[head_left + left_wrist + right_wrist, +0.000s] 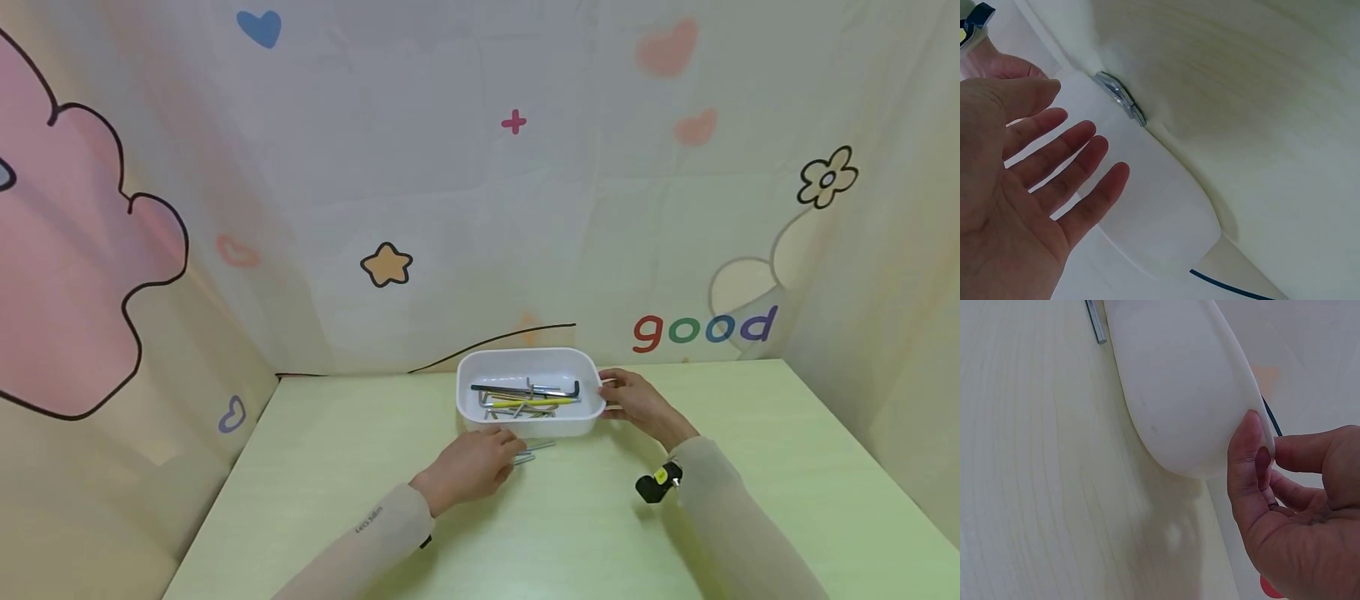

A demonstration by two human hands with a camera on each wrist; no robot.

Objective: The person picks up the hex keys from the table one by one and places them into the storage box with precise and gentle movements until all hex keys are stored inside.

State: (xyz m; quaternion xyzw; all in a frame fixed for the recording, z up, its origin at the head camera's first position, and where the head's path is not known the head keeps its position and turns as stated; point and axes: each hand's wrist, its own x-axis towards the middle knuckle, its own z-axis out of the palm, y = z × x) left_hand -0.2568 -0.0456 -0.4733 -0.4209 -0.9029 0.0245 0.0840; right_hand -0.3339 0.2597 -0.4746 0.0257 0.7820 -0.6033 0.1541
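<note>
A white plastic bin point(528, 428) stands on the table, holding several hex keys, one with a yellow shaft point(534, 403) and a long black one point(517, 390). My right hand point(637, 402) pinches the bin's right end; in the right wrist view its thumb point(1246, 450) presses the outer wall by the rim. A few silver hex keys point(534, 452) lie on the table at the bin's front side. Above their left part is my left hand point(474, 465), palm towards the bin. In the left wrist view its fingers are spread and loosely bent, with nothing between them.
The pale green wooden table point(337, 467) reaches a printed cloth point(465, 208) that hangs behind it and along both sides. The bin stands near the table's back edge. A small black device point(658, 483) sits at the right wrist.
</note>
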